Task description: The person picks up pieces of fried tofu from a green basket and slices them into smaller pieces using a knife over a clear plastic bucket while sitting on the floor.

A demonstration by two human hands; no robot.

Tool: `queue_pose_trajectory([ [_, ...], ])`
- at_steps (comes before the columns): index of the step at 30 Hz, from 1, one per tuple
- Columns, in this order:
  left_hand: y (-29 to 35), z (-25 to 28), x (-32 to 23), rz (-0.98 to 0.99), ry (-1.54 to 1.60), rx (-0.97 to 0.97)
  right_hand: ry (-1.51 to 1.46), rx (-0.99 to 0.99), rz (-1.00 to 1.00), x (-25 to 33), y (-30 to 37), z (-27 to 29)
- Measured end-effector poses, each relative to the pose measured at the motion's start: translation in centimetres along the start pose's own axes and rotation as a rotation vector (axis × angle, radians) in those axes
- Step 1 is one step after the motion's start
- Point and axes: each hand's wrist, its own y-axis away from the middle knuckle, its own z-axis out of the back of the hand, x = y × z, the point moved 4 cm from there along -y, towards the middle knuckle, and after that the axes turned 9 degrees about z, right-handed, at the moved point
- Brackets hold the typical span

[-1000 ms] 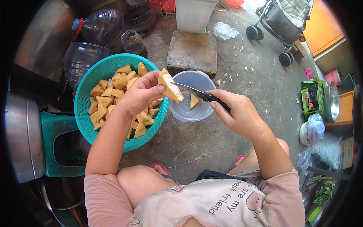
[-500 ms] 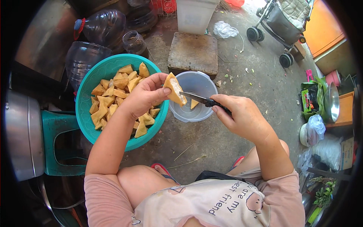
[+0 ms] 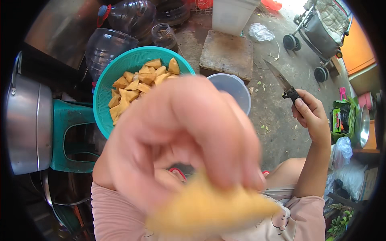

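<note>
Knife (image 3: pixel 286 88) now right of bowl (image 3: pixel 238 91), lettering (image 3: pixel 283 79) on blade (image 3: pixel 276 74)

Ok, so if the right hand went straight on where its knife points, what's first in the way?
Probably the right edge of the square wooden block, seen just beyond the knife. Depth is unclear, so the right hand might carry it over the top.

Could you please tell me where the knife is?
In the head view, the knife is in the right hand, to the right of the plastic tub.
</note>
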Motion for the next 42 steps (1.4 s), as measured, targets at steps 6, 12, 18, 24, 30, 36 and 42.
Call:
queue_pose_trajectory([
  [6,0.7,-1.7,-0.9,-0.024,-0.036,0.033,-0.027,0.001,-0.003,-1.7,-1.3,-1.3],
  [12,-1.0,1.6,2.1,0.191,-0.086,-0.124,-0.039,-0.078,-0.035,-3.7,-2.0,0.1],
  [18,-0.8,12.4,8.7,0.500,-0.689,-0.363,-0.012,-0.060,-0.065,-5.7,-2.4,-0.3],
  [24,4.8,20.0,10.5,0.814,-1.467,-0.423,0.070,-0.034,-0.091,-5.5,-2.5,-1.3],
  [30,5.2,19.5,11.5,0.914,-1.641,-0.187,0.129,0.001,-0.049,-5.1,-3.2,-2.6],
  [36,6.2,21.7,9.2,0.861,-0.493,-0.778,0.127,0.014,-0.053,-4.7,-3.2,-3.2],
  [42,3.9,17.9,9.6,0.644,-0.042,-0.782,0.154,0.117,0.140,-3.3,-2.9,-6.5],
])
